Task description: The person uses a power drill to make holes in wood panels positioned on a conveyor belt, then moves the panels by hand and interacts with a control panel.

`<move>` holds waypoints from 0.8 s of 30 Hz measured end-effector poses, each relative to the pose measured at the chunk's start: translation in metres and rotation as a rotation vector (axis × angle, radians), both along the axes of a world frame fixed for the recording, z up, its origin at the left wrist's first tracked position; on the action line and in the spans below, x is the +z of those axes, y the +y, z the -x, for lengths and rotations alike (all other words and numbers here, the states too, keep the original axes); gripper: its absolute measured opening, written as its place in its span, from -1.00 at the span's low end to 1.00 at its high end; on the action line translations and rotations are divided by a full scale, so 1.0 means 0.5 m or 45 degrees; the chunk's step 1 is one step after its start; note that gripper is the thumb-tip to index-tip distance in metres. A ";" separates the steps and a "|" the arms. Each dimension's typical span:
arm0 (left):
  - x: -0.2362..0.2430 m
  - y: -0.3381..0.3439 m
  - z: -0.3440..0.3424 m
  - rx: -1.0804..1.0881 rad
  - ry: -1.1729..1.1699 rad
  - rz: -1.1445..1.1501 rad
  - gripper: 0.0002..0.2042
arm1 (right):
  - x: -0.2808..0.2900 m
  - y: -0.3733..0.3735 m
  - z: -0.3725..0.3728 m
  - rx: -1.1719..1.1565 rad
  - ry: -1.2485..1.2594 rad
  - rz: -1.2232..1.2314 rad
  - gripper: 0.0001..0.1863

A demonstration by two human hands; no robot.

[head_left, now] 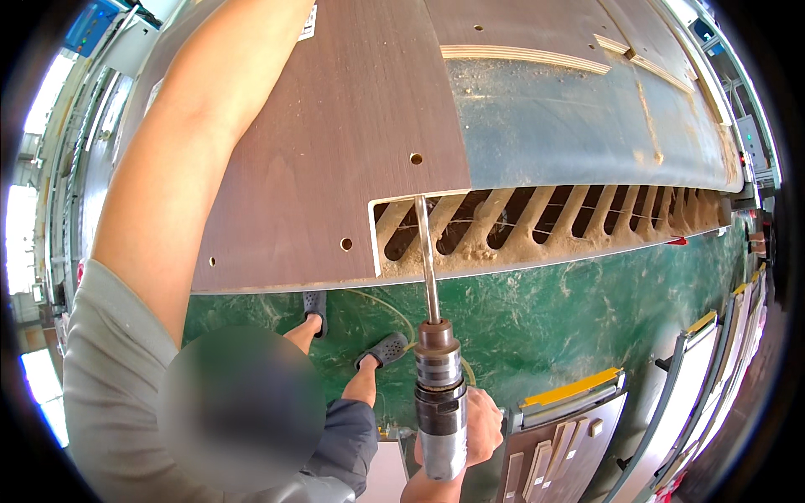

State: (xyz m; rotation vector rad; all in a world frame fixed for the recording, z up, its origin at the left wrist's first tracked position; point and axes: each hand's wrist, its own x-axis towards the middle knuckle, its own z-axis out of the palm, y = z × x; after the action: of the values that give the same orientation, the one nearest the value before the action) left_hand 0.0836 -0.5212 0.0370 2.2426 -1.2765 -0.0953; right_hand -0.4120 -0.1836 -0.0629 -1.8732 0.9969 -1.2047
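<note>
Head view: the right hand [483, 426] grips the drill [440, 390], its bit [427, 264] reaching the notched edge of the brown panel [335, 126]; the left hand is out of frame, its hold impossible to tell.

A single wide fisheye lens on the person's head looks steeply down, past the grey sleeve [109, 352] and drill [441, 402] close beneath it, over the worktop [579, 126] to the green floor [537, 310] farther below. Straight edges bow outward, and a dark round border closes in the corners.
</note>
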 end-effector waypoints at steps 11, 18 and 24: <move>-0.009 -0.021 0.010 0.047 -0.389 -0.187 -0.01 | -0.052 0.058 -0.045 -0.104 -0.106 -0.148 -0.85; -0.030 -0.047 -0.006 0.092 -0.493 0.073 0.08 | -0.074 0.052 -0.085 0.083 -0.049 -0.070 -0.66; -0.002 -0.031 -0.026 -0.112 -0.360 -0.127 0.05 | -0.104 0.069 -0.116 0.127 -0.224 -0.029 -0.69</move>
State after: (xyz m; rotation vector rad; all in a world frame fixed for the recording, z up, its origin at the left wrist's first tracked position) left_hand 0.0967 -0.5369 0.0359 2.3464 -1.5487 0.1331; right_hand -0.3540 -0.1489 -0.1150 -1.7443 0.8094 -1.2686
